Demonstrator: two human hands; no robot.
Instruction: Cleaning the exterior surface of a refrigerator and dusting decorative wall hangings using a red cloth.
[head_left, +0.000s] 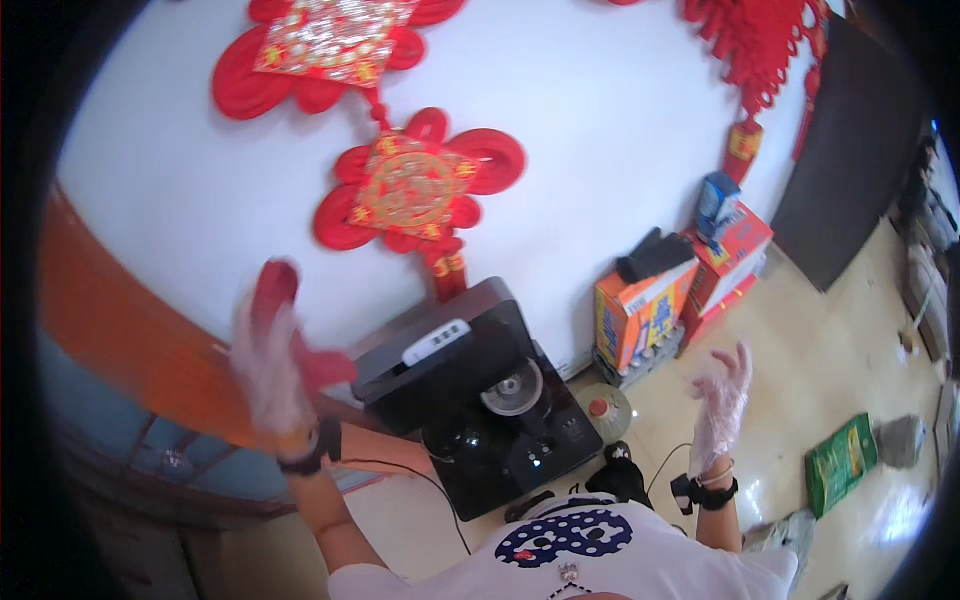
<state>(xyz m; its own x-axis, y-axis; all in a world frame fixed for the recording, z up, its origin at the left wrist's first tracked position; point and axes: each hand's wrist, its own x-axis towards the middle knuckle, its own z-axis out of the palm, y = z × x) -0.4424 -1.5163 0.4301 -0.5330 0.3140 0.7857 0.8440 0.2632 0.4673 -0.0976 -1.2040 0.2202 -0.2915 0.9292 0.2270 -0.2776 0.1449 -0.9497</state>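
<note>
My left hand (270, 367) wears a clear plastic glove and is raised near the white wall, blurred by motion. It holds a soft red thing that looks like a cloth (276, 289); part of it sticks out beside the thumb. Just right of this hand stands a black tea-bar water dispenser (491, 315), with a dark kettle (459, 442) and a round metal-centred piece (512, 386) on its top. A small light glows on its panel. My right hand (720, 409), also in clear plastic, hangs in the air to the right, fingers apart, holding nothing.
Red Chinese knots (416, 184) hang on the wall. Orange (645, 311) and red (724, 274) cartons stand against it, topped by a black item (654, 255) and a blue box (718, 202). A red-capped bottle (600, 409) and a green bag (841, 465) are on the floor.
</note>
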